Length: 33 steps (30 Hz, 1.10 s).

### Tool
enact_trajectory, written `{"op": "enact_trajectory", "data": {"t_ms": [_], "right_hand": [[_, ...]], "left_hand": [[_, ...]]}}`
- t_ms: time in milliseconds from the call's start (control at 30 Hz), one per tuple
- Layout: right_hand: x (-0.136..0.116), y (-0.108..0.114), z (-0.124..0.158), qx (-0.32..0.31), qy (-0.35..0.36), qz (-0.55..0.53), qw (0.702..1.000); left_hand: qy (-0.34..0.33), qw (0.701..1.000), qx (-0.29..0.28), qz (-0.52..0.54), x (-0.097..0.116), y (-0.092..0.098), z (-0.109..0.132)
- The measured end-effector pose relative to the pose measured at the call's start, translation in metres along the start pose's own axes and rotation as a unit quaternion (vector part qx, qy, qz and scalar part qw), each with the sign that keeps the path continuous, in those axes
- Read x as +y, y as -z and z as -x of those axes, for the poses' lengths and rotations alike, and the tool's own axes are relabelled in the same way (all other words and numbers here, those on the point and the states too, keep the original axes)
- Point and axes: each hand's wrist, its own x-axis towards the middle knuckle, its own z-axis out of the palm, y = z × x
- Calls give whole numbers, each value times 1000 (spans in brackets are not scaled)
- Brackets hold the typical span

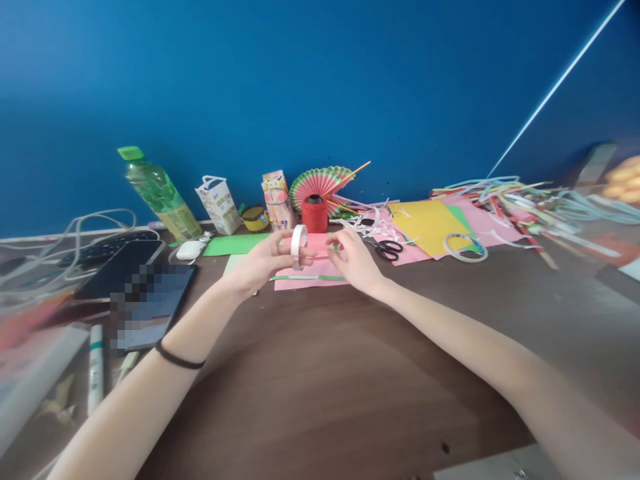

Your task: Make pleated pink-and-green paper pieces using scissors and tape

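Observation:
My left hand (260, 261) is closed round a white tape roll (299, 245), held upright above a pink paper sheet (310, 280) on the brown table. My right hand (356, 261) is just right of the roll, its fingers pinched at a pink folded strip (320, 244) that runs between both hands. A thin green strip (305, 277) lies across the pink sheet below the hands. A black band circles my left wrist.
Behind the hands stand a red thread spool (315, 213), a paper fan (320, 183), small cartons (218, 204), a green bottle (159, 195). Scissors (387, 249), yellow paper (430, 227), another tape ring (465, 247) and paper strips lie right. A tablet (150, 300) and marker (95, 367) lie left.

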Motion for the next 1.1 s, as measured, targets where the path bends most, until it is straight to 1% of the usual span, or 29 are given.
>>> {"op": "enact_trajectory", "data": {"t_ms": [33, 100, 200, 267, 367, 533, 667, 767, 933, 1100], "right_hand": [[-3, 1, 0, 31, 27, -27, 999], [-9, 4, 1, 59, 83, -67, 993], [-16, 4, 3, 47, 137, -82, 986], [-19, 4, 4, 27, 150, -81, 985], [-20, 3, 5, 14, 146, -77, 986], [-22, 4, 5, -1, 132, -113, 985], [-25, 4, 6, -10, 91, -159, 983], [-25, 4, 5, -14, 60, -188, 980], [-23, 4, 5, -12, 71, -199, 977], [-25, 6, 5, -19, 58, -212, 975]], "left_hand": [[0, 1000, -4, -9, -1, -2, 0], [0, 999, -6, -34, -2, -8, 0], [4, 999, 0, -48, -2, -18, 1], [6, 999, 2, -50, -1, -24, 3], [5, 997, 17, -69, 1, -29, 5], [15, 996, 42, -79, -1, -28, 4], [12, 996, 42, -76, -7, -25, 3], [7, 994, 41, -98, -11, -24, 2], [-11, 988, 36, -151, -13, -25, 3], [-22, 987, 52, -148, -12, -26, 3]]}}
